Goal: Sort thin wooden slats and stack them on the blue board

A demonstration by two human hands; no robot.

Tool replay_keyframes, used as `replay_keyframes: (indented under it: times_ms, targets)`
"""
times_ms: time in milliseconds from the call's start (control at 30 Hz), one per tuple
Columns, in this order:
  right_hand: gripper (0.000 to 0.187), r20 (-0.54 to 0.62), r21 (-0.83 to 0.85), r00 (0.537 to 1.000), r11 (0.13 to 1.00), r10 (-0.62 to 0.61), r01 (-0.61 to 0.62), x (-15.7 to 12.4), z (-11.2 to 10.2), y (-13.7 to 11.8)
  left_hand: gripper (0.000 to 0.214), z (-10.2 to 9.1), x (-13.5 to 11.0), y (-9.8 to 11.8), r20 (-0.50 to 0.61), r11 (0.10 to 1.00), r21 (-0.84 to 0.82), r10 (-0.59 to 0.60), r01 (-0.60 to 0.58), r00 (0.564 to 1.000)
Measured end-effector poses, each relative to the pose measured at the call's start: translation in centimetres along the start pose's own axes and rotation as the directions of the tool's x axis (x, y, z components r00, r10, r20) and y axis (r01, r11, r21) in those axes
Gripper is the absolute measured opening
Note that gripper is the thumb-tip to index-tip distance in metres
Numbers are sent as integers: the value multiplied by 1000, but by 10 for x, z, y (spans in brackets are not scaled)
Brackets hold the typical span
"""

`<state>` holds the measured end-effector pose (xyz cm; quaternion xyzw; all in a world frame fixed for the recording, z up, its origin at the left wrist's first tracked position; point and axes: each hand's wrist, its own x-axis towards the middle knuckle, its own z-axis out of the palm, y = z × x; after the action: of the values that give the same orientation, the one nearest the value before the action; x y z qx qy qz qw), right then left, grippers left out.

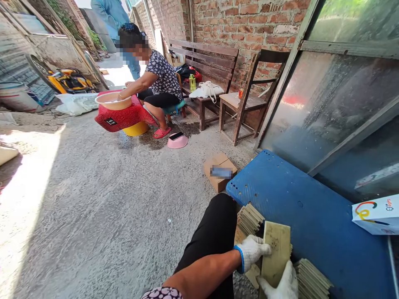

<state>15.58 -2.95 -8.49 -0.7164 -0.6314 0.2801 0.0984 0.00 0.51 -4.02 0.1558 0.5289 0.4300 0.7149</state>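
My left hand (254,251), in a white work glove with a blue cuff, grips the left edge of a yellowish-green flat rectangular slat (276,249), thumb on its face. My right hand (284,284), also gloved in white, holds the same slat lower down, near the bottom edge of the view. The slat has dark specks near its top; its material is unclear. A stack of similar thin slats (249,219) lies beyond my left hand. Another stack (312,279) sits just right of my right hand, by the blue platform (296,199).
A cardboard box (215,162) stands by the platform's far left corner, and a white printed box (374,215) at its right. A wooden chair (246,101) and bench (205,62) line the brick wall. Another person (162,74) sits with hands in a basin (112,104).
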Motion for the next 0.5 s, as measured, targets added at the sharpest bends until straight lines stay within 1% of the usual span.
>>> replay_keyframes:
  times_ms: [67,100,167,267,300,333,367,433,500]
  targets:
    - [126,-40,-26,999,999,31,-32,-6,-4,-17,5,3,-6,8,-15,1000,6,-3,4,1000]
    - [122,-66,-43,996,998,52,-55,-9,-8,-26,4,5,-8,13,-13,1000,6,-4,4,1000]
    - [115,-103,-44,990,994,92,-97,-14,-19,-44,5,11,-11,21,29,1000,16,-25,24,999]
    - [108,-112,79,978,983,175,-167,-13,-40,-62,9,24,-10,32,127,998,42,-56,51,990]
    - [105,-119,135,975,976,187,-171,-9,-47,-64,12,30,-7,37,135,998,61,-26,18,990]
    - [103,-125,190,970,965,208,-183,-5,-55,-63,17,36,-5,42,175,995,99,-28,11,984]
    - [99,-121,257,970,950,212,-176,1,-63,-61,21,42,-1,47,249,991,132,-47,14,967]
    - [86,-82,394,976,906,203,-155,13,-80,-51,27,54,7,60,374,974,224,-69,-18,925]
    - [71,-55,457,973,872,225,-176,28,-98,-36,30,64,17,73,445,932,350,-79,-92,892]
